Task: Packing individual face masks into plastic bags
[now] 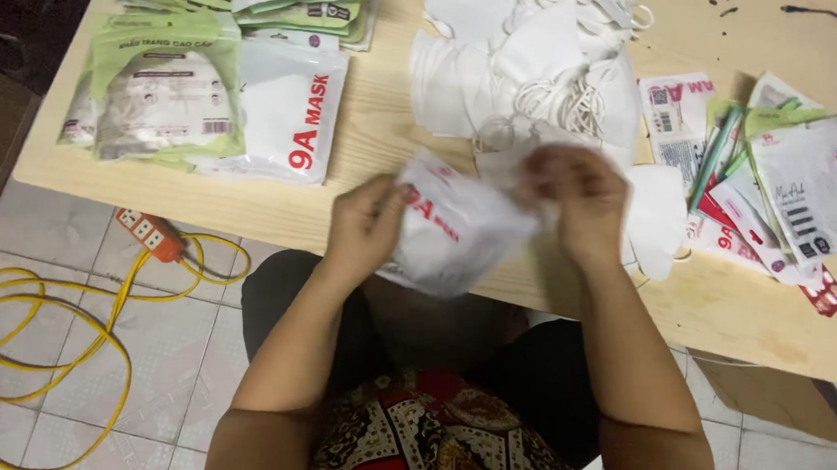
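White mask packet clamped between left hand grip and right hand grip, above table edge

Table: a pale wooden table set on a tiled floor.
Far-left stack: green-edged packets, with a white packet with red print beside them.
Centre: a loose heap of white masks with ear loops.
Right: a fan of empty pouches.
Floor: a yellow cable coiled by an orange power strip.
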